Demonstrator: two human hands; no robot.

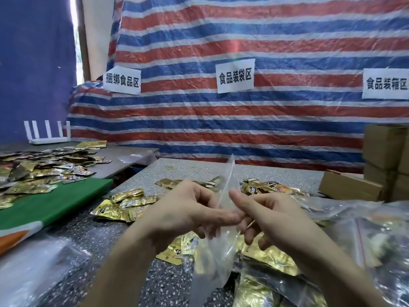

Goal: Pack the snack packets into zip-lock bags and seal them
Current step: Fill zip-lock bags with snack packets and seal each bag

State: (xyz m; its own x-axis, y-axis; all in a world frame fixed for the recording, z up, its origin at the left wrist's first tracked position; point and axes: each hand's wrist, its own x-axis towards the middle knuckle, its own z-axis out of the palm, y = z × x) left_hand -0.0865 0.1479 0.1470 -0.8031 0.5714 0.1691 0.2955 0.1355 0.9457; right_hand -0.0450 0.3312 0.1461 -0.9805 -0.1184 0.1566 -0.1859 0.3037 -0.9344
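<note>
A red, white and blue striped tarpaulin (243,120) hangs behind a speckled grey table (168,284), and you work just above that table. Your left hand (188,209) and right hand (274,216) meet at the middle, each pinching the thin film of a clear plastic zip-lock bag (218,260) between thumb and curled fingers. One corner of the bag sticks up past your fingers and the body hangs down towards you. Gold shows through its lower part, but whether that is inside or lying beneath cannot be told.

Loose gold foil snack packets (128,202) lie on the table beyond your left hand. More lie under your wrists.

The risk is in the mouth of the bag. The film is slippery and both walls cling together, so you may pinch both layers and fail to part them. When sealing, a packet corner caught in the zip track would likely leave it gaping.
</note>
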